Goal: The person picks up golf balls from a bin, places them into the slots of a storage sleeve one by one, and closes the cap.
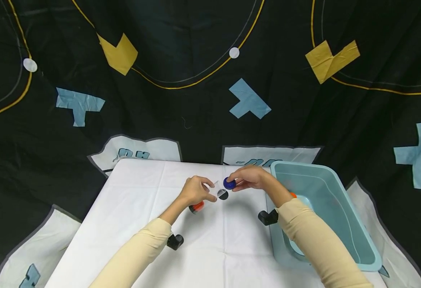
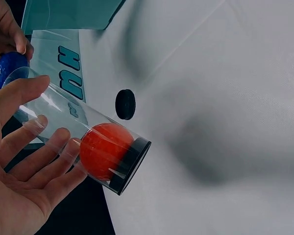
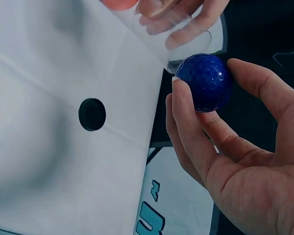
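Note:
My left hand (image 1: 196,190) grips a clear plastic tube (image 2: 63,110), thumb on one side and fingers on the other. An orange-red ball (image 2: 105,151) lies inside at the tube's lower end, against a black end cap (image 2: 131,166). The tube is tilted, its open mouth toward my right hand (image 1: 250,177). That hand pinches a dimpled blue golf ball (image 3: 205,82) between thumb and fingers, right at the mouth; whether ball and rim touch I cannot tell. A loose black cap (image 3: 92,114) lies on the white tabletop below both hands.
A teal tub (image 1: 367,240) stands on the table's right side, under my right forearm. Something orange (image 1: 293,195) shows inside it, partly hidden by the arm. The white-covered table (image 1: 138,192) ends at a dark curtain (image 1: 181,116) behind.

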Demonstrator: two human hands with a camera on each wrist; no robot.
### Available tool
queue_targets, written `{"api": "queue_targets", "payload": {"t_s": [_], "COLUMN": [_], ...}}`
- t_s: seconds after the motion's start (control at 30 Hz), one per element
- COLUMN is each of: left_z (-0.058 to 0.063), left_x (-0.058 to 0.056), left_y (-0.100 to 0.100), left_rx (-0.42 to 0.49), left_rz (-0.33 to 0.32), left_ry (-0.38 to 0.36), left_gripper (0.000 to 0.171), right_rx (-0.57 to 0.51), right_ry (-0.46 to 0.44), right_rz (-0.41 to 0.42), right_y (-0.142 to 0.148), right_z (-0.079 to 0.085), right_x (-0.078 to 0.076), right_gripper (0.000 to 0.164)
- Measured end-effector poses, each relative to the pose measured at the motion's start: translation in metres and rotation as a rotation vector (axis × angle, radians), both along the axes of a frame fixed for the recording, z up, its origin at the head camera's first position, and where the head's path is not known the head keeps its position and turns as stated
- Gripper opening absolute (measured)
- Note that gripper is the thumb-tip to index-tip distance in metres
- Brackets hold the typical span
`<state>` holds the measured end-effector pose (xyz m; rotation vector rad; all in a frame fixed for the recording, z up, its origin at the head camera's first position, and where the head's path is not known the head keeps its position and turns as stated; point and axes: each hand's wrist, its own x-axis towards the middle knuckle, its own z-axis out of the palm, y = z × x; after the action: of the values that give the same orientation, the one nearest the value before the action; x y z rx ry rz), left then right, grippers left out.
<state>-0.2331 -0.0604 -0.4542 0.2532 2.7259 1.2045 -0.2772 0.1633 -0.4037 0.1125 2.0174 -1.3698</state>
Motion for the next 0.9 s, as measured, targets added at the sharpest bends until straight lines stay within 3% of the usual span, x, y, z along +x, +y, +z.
{"api": "queue_targets", "payload": {"t_s": [0.9], "left_z": [-0.001], "left_x": [0.001], "left_y": [-0.001], "left_rx": [0.002], "left_rz": [-0.018], "left_ry": [0.008], "left_gripper": [0.04], "right_rx": [-0.004], "right_ry": [-0.024], "right_rz": [0.042], "right_y": [-0.019], "right_z": [-0.007], "right_x": [0.004], "right_gripper": [0.038]}}
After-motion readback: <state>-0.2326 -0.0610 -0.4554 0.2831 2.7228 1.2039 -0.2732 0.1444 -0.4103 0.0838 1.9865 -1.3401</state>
